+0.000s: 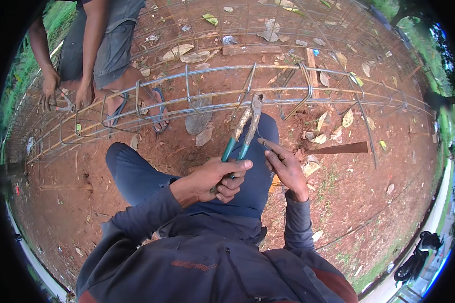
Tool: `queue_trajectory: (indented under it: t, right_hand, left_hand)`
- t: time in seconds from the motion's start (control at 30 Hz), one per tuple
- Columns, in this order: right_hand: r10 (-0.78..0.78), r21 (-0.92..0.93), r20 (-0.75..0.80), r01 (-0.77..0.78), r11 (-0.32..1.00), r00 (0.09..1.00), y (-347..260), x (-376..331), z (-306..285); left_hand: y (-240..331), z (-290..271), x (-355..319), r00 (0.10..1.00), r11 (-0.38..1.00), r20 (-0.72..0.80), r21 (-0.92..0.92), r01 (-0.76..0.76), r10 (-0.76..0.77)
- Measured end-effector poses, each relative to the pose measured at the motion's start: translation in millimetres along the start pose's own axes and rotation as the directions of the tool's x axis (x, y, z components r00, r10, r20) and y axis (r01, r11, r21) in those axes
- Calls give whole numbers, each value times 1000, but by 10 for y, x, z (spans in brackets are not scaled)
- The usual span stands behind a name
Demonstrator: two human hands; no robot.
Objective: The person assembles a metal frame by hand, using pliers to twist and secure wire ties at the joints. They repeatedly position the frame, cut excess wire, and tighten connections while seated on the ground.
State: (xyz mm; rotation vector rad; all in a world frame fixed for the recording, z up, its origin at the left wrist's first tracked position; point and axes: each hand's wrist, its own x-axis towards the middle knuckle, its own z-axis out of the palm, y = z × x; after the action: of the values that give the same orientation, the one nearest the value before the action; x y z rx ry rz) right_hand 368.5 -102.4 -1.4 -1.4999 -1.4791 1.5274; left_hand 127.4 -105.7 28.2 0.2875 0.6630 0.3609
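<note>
My left hand (218,183) is wrapped round the green handles of a pair of worn pincers (252,121). Their rusty jaws point away from me, up against the lower bars of a long rebar cage (217,95) with bent stirrups. Beside the handles my right hand (288,169) is closed, thumb against fingers, on thin tie wire (261,142). How many strands it pinches I cannot tell. Both hands are over my thigh, on the near side of the cage.
At the upper left a person's hands (63,96) hold pliers (65,103) by the cage's far end. Wire mesh (197,25) spreads behind. A wooden strip (338,148) and dry leaves lie on red soil. A motorbike (414,260) stands at the lower right.
</note>
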Motion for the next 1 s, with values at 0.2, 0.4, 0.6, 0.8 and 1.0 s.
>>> queue_trajectory:
  t: [0.2,0.4,0.6,0.8,1.0]
  right_hand:
    - [-77,-56,-120,70,996,990,-45,-16,27]
    - [-346,-505,-553,25,863,758,-183,-269,-750]
    - [-276,-366,-683,10,931,677,-540,-535,-1118]
    - [-92,-464,-51,58,884,994,-736,-182,-687]
    - [182,-571,537,196,797,823,-341,691,-27]
  left_hand:
    - [308,404,-321,992,912,94,396,-110,79]
    - [661,-245,-770,959,801,279,586,-123,-57]
    - [895,-743,-1012,982,-123,-122,982,140,146]
    - [414,-2273,-68,993,-760,20,645,78,118]
    - [-330,-3413,514,954,-845,280,532,-61,108]
